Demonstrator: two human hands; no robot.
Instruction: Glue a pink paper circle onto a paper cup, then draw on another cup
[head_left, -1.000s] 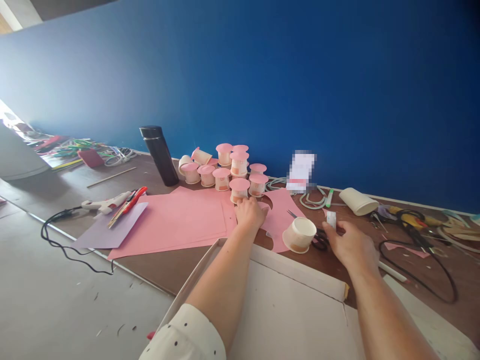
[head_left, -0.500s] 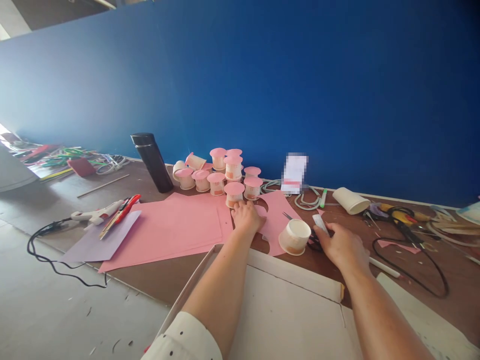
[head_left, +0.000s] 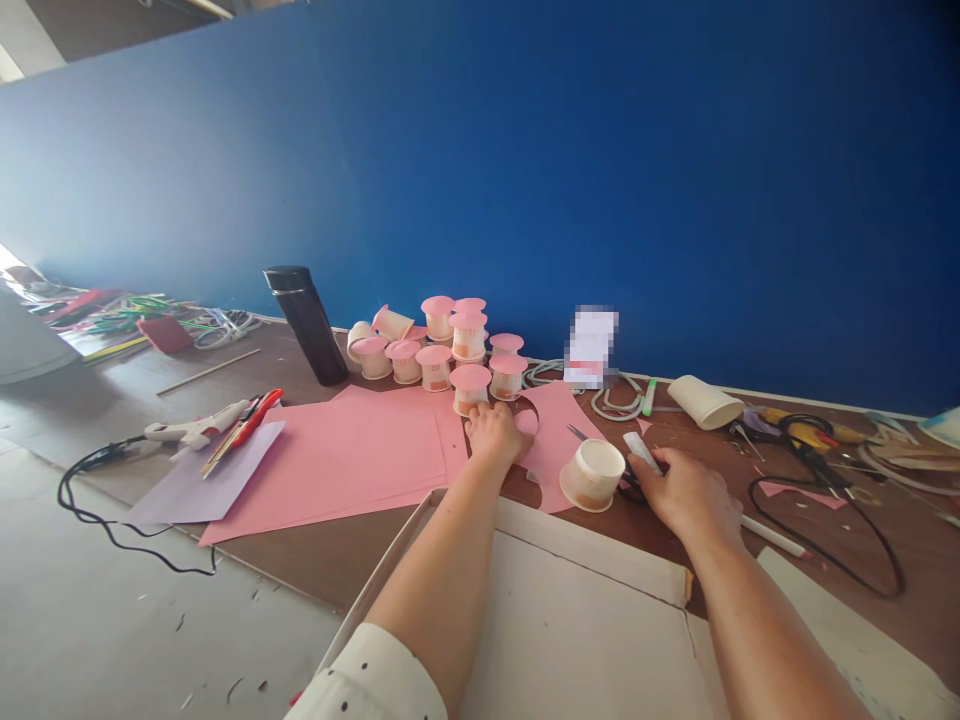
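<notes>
white oblong clamped in right hand; left hand beside round pink paper, fingers' grip unclear.

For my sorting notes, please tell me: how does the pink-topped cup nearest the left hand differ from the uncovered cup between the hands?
The pink-topped cup bears a pink cover; the uncovered cup shows its pale top. The pink-topped cup stands farther back; the uncovered cup is nearer the camera and looks larger. Both are standing, with pale walls and a brown patch.
</notes>
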